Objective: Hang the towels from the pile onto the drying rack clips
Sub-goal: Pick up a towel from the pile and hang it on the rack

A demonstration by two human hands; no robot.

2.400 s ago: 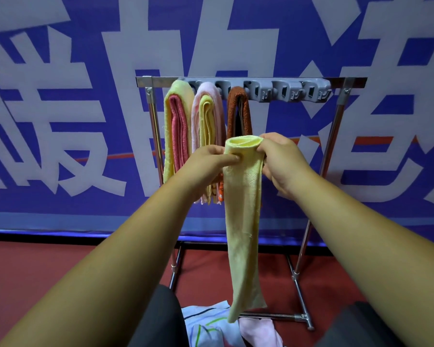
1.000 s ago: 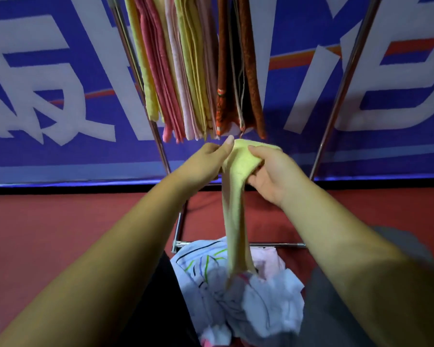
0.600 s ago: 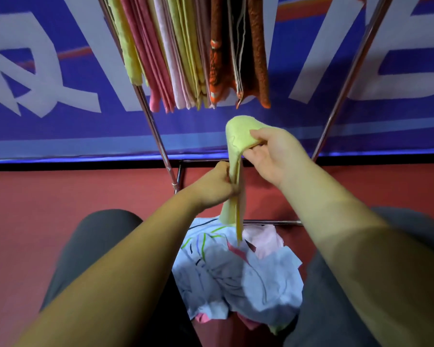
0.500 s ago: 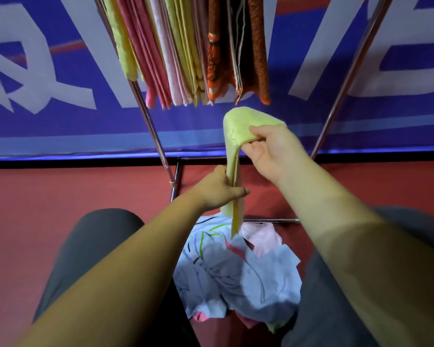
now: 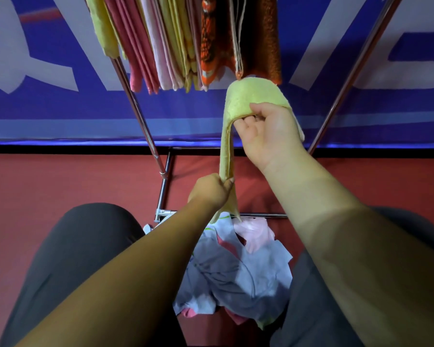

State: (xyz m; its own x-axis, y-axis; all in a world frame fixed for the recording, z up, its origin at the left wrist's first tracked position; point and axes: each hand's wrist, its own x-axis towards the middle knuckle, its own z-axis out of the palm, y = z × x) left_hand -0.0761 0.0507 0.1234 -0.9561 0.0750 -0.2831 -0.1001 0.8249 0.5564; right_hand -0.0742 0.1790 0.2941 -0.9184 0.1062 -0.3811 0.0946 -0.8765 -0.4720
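A pale yellow towel (image 5: 248, 98) is folded over my right hand (image 5: 268, 136), which grips its top fold just below the hanging towels. My left hand (image 5: 211, 190) pinches the towel's two hanging layers lower down, near its bottom end. Above, several towels hang from the drying rack: yellow and pink ones (image 5: 145, 43) at left, an orange-brown one (image 5: 238, 38) at right. The rack's clips are out of view above. The pile of towels (image 5: 238, 269), white, pink and light blue, lies on the floor between my knees.
The rack's metal legs (image 5: 140, 116) slant down at left and right (image 5: 346, 81), joined by a low crossbar (image 5: 261, 216). A blue banner with white characters (image 5: 35, 71) stands behind. The floor (image 5: 60, 179) is red. My grey-trousered knees flank the pile.
The view has tilted down from the clips to the pile. My left hand has slid down the yellow towel from its top fold to near its bottom end; my right hand keeps the fold.
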